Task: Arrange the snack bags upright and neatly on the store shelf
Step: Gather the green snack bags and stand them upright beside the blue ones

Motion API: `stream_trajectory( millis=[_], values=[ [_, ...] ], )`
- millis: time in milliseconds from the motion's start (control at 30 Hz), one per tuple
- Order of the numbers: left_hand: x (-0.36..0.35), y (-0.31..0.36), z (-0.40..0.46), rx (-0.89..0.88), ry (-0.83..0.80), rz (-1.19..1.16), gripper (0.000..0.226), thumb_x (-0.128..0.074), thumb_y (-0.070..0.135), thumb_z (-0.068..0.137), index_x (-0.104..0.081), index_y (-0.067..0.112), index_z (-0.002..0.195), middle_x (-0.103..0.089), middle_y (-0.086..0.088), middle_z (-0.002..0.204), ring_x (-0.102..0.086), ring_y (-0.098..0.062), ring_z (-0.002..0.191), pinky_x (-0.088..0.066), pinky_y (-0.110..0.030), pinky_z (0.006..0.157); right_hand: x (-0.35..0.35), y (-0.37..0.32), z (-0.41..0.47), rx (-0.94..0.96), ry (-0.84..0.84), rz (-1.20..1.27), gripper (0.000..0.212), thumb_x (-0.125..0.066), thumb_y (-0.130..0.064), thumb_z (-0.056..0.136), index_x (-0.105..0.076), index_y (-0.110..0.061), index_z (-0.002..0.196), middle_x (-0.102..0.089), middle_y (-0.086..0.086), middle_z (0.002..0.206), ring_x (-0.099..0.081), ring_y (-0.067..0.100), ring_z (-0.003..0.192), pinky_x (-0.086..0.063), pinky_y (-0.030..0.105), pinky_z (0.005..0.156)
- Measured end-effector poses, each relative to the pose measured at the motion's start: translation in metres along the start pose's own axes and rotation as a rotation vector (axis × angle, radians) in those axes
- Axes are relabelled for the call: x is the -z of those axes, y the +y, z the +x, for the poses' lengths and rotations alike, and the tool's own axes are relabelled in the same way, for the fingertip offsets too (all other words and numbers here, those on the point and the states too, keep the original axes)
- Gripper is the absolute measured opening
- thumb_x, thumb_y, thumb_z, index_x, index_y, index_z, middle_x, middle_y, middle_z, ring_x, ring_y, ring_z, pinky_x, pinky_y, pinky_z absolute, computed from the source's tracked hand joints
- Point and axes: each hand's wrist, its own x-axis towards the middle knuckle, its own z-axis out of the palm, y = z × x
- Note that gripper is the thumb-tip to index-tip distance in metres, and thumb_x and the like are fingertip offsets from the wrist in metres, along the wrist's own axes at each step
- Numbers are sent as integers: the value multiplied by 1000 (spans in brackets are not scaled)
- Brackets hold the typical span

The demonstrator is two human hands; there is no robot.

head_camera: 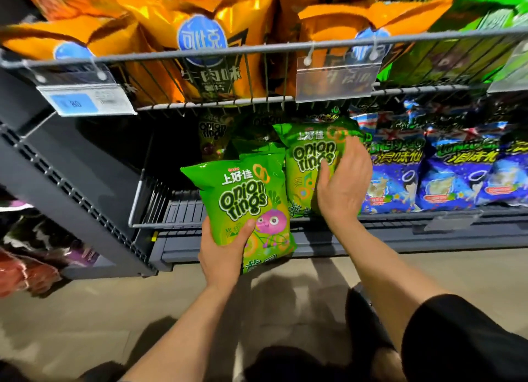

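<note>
Step in hand: stocking green row, middle of frame. Left hand (225, 247) grip clenched on loose onion-ring bag (245, 201), in front of lower shelf (400, 227). Right hand (343, 181) lies flat on standing onion-ring bag (308, 158), grasping nothing. Next move probably: slide loose bag upright into gap left of it.

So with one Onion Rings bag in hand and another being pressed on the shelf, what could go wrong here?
The left hand pinches its green bag only at the bottom corner, out past the shelf edge; it could slip to the floor. The right hand leans flat on the standing bag, which could crush it or tip the bags behind.
</note>
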Motion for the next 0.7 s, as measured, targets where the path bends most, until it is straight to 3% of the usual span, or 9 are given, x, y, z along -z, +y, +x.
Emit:
stream_trajectory(
  millis=[100,267,367,500,600,700],
  values=[
    [9,2,-4,9,40,-12,72,-78,65,52,-57,35,114,-69,17,98,-66,-9,94,-51,-43,92,-5,-22,-19,247,-169,94,47,-49,-21,90,-47,0,131,-52,17,132,-46,32,123,-34,40,108],
    [40,13,8,80,116,-64,56,-74,70,51,-59,45,99,-69,19,94,-66,-13,96,-51,-43,93,-21,-76,-29,335,-419,260,41,-52,-19,91,-51,-1,129,-56,16,126,-50,31,118,-35,34,102],
    [63,19,26,149,141,-85,53,-78,61,59,-63,36,103,-70,14,94,-67,-16,96,-51,-41,93,-34,-108,-25,274,-477,290,43,-49,-21,95,-46,-2,134,-53,15,132,-46,29,124,-31,30,104],
    [87,22,59,178,153,-51,57,-72,77,43,-67,42,88,-73,12,91,-69,-18,91,-53,-43,91,-62,-140,-20,158,-546,348,43,-44,-20,98,-42,-1,137,-49,16,136,-44,29,128,-31,32,106],
    [93,23,92,190,131,-48,62,-72,83,32,-65,49,83,-73,10,94,-69,-21,93,-53,-45,90,-87,-151,-18,26,-554,392,40,-46,-24,97,-47,1,128,-55,20,126,-50,33,119,-36,36,98],
    [96,32,110,174,51,-50,50,-80,62,54,-66,39,96,-71,6,102,-67,-16,92,-54,-32,85,-109,-162,-28,-142,-612,473,46,-51,-40,93,-48,-3,119,-60,19,116,-56,35,109,-45,42,91]
  ],
)
